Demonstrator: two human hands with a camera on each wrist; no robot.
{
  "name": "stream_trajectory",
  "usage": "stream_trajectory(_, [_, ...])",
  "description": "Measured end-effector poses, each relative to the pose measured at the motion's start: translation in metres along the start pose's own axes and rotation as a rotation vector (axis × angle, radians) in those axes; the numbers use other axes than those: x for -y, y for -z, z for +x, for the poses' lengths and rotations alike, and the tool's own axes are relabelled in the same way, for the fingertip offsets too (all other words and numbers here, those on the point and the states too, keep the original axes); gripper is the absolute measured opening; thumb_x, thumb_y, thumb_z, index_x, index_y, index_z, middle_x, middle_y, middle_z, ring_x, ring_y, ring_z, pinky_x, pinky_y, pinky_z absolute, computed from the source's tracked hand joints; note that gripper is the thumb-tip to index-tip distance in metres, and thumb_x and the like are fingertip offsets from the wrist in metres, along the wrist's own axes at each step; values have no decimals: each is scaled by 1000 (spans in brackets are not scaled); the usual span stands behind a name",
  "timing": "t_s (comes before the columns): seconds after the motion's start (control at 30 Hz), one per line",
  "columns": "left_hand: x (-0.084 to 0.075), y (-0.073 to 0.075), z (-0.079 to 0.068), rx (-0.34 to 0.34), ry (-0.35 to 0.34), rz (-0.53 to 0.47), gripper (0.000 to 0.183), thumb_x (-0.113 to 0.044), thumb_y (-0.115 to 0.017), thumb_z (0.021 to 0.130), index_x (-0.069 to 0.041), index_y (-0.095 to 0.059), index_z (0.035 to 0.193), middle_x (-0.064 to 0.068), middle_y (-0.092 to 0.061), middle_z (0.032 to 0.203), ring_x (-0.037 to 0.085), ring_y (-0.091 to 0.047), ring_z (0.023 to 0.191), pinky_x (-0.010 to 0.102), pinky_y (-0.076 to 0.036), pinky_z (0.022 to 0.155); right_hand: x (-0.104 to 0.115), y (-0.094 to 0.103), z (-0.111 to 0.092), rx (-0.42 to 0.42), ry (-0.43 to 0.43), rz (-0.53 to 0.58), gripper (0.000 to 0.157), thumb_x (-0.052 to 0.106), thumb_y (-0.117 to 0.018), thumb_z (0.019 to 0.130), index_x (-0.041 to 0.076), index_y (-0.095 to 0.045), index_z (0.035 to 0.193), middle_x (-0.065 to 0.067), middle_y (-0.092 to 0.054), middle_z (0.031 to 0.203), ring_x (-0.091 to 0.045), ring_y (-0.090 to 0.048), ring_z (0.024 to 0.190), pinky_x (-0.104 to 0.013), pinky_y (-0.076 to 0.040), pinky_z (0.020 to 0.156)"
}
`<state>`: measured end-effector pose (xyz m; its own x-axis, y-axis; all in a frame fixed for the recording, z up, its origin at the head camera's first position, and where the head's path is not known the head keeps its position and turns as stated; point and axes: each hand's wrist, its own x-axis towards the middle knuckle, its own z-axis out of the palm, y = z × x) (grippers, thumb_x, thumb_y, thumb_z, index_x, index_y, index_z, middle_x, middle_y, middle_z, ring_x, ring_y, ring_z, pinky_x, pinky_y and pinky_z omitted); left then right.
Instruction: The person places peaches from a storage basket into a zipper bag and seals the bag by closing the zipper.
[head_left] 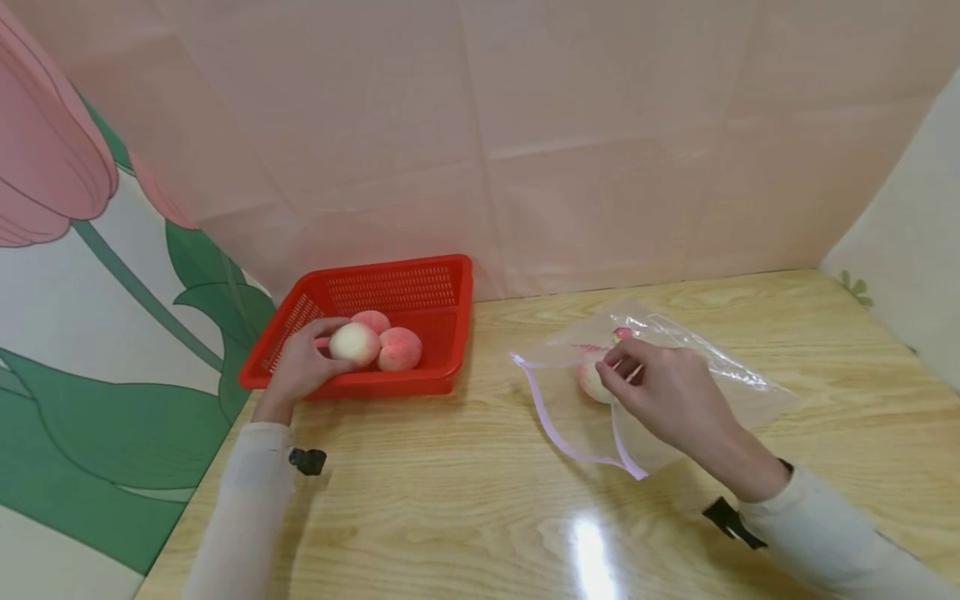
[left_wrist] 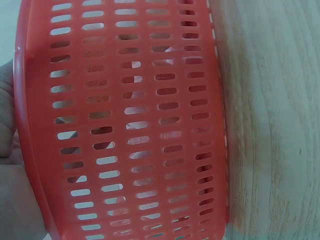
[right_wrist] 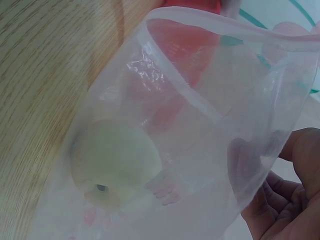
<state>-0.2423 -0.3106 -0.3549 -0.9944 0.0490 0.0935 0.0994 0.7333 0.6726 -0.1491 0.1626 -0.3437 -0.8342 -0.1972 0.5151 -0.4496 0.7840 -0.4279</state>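
Note:
My left hand [head_left: 303, 362] reaches over the near rim of a red plastic basket [head_left: 408, 384] and grips a pale peach [head_left: 355, 344]. Two pinker peaches [head_left: 401, 349] lie beside and behind it in the basket. In the left wrist view the slotted basket wall [left_wrist: 112, 132] hides most of the work, and only part of the hand [left_wrist: 20, 202] shows. On the right, my right hand [head_left: 678, 396] pinches the upper layer of a clear zip bag [head_left: 558, 429], lifting its purple-edged mouth apart. Inside the bag rests another pale peach [right_wrist: 117, 160], seen through the plastic.
Both the basket and the bag lie on a light wood table [head_left: 420, 500]. A pink sheet [head_left: 585, 167] hangs behind it. At the left stands a wall with a painted tulip [head_left: 52, 142], and a white wall [head_left: 915, 233] borders the right side.

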Motion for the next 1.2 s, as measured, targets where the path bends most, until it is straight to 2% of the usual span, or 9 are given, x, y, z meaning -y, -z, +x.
stream_trajectory(0.23, [1, -1, 0, -13, -35, -31, 62, -26, -86, 77, -20, -60, 132, 9, -57, 137, 36, -51, 121, 58, -48, 100, 1, 2, 0, -8, 2, -14, 7, 16, -70, 86, 16, -71, 79, 5, -72, 68, -8, -65, 57, -23, -48, 53])
stream_trajectory(0.43, [1, -2, 0, -20, -24, -28, 64, -28, -87, 77, -21, -59, 134, 9, -56, 139, 38, -52, 122, 60, -47, 101, 0, 2, 0, -47, 27, -13, 8, 15, -74, 83, 18, -72, 76, 7, -70, 68, -7, -64, 57, -23, -49, 54])
stream_trajectory(0.7, [0, -4, -3, -28, -38, -49, 64, -25, -87, 77, -19, -58, 134, 10, -55, 139, 39, -52, 123, 59, -48, 101, -2, 3, -1, -106, 48, 17, 7, 12, -76, 80, 16, -73, 76, 3, -72, 78, -10, -69, 60, -24, -54, 55])
stream_trajectory(0.9, [0, -5, -3, -32, -39, -43, 66, -27, -87, 76, -19, -57, 135, 9, -56, 139, 37, -52, 122, 58, -49, 100, -3, 3, 0, -115, 16, 38, 6, 11, -76, 81, 16, -74, 78, 0, -76, 85, -12, -71, 61, -27, -56, 57])
stream_trajectory(1.03, [0, -6, -3, -40, -40, -38, 67, -27, -87, 76, -18, -57, 135, 9, -55, 139, 37, -53, 121, 58, -49, 99, -3, 4, 1, -109, -6, 87, 6, 8, -74, 83, 14, -73, 83, -3, -78, 89, -14, -73, 64, -23, -57, 59])
stream_trajectory(1.2, [-1, -6, -3, -83, -36, -50, 67, -25, -88, 76, -18, -57, 135, 10, -55, 137, 36, -52, 120, 57, -49, 99, -5, 6, 3, -106, -27, 113, 3, 9, -73, 86, 10, -73, 88, -2, -78, 87, -17, -74, 68, -13, -54, 62])
